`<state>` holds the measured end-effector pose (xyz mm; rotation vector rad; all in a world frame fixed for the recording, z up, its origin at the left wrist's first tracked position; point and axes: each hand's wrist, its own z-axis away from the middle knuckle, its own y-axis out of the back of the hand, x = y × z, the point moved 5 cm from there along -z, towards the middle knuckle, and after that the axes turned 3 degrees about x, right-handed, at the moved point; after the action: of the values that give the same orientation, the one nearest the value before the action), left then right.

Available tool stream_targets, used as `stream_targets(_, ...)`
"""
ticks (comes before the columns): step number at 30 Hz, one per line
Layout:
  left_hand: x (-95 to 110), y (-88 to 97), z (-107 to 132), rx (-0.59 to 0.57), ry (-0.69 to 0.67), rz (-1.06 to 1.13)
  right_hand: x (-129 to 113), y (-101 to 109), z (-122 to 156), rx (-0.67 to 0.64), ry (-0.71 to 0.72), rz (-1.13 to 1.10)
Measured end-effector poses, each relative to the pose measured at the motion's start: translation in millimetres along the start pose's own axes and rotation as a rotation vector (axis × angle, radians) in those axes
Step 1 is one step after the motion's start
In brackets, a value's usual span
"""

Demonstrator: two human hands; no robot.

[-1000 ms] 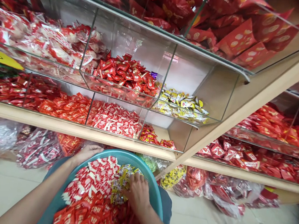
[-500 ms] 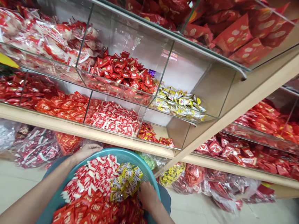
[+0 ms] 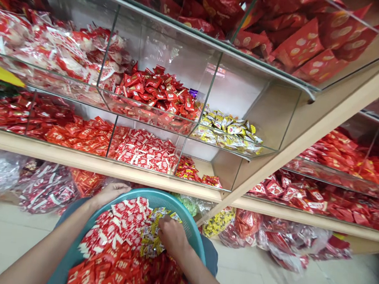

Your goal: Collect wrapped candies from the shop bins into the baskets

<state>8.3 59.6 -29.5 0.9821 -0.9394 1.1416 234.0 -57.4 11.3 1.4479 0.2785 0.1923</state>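
A teal plastic basket [image 3: 198,233] sits on my lap, filled with wrapped candies. My left hand [image 3: 113,193] is at its far left rim, fingers curled along the edge. Inside, red-and-white candies [image 3: 121,220] lie at the back left and yellow-and-white candies [image 3: 149,240] at the back right. Plain red packets [image 3: 109,265] fill the near left part, with darker red ones [image 3: 164,274] at the near right. My right hand [image 3: 173,235] is over the yellow candies, its fingers bent closed down onto them. What lies between those fingers is hidden.
Wooden shelves with clear dividers stand ahead, holding red candies [image 3: 157,88], yellow-wrapped candies [image 3: 229,125] and red-and-white candies [image 3: 145,151]. Plastic bags of candy [image 3: 49,187] lie on the floor under the lowest ledge [image 3: 75,160]. A slanting wooden upright [image 3: 310,121] divides the shelving at right.
My right hand has moved left and up, from the basket's right side onto the yellow candies. The left hand stays at the rim.
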Motion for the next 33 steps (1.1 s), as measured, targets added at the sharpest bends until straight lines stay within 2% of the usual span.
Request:
stream_targets(3, -1.5, 0.6, 0.9, 0.005, 0.009, 0.017, -22.1, -9.6, -13.9, 0.026, 0.166, 0.012)
stream_targets(6, -4.7, 1.8, -0.8, -0.010, -0.003, 0.030, -30.0, -25.8, -21.8, -0.004, 0.167, 0.006)
stream_targets(9, -8.7, 2.7, -4.4, -0.026, -0.013, 0.026, -31.2, -32.6, -24.2, -0.025, 0.161, -0.010)
stream_targets(18, -11.6, 4.1, -7.8, -0.016, -0.023, -0.010, -20.0, -13.7, -10.4, -0.012, 0.145, -0.046)
stream_targets(24, -9.8, 1.9, -4.9, -0.020, 0.001, 0.021, -18.5, -14.0, 11.5, -0.078, 0.114, -0.058)
stream_targets(26, -8.6, 0.1, -4.3, -0.041, -0.008, 0.025, -16.2, 5.1, 14.2, -0.021, 0.110, -0.074)
stream_targets(28, -7.5, -0.3, -4.3, -0.042, -0.020, 0.031, -12.3, 45.0, 16.3, 0.097, 0.152, -0.111)
stream_targets(30, -7.2, 0.3, -4.6, -0.029, -0.019, 0.026, -4.3, 103.4, 19.3, 0.247, 0.208, -0.161)
stream_targets(33, -8.3, 1.7, -5.9, -0.009, -0.012, 0.013, 17.6, 206.4, 22.7, 0.483, 0.289, -0.203)
